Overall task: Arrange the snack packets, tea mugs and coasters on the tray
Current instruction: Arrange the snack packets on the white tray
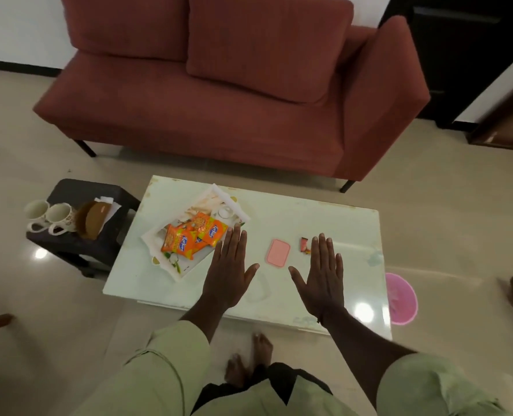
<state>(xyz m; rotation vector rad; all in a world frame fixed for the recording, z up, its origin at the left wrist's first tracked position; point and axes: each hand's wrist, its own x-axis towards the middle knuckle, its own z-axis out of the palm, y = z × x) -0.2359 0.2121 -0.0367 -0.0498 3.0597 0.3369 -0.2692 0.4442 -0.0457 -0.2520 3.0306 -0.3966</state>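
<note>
My orange snack packets lie on the white tray, the white mugs wait aside, both grips spread flat, empty.

A white low table fills the middle of the frame; on it lie a white tray at its left end, a pink rectangular pad near the centre and a small crumpled wrapper just right of that. At left-centre, a dark side stool carries two tea mugs side by side and brown coasters on white paper.
</note>
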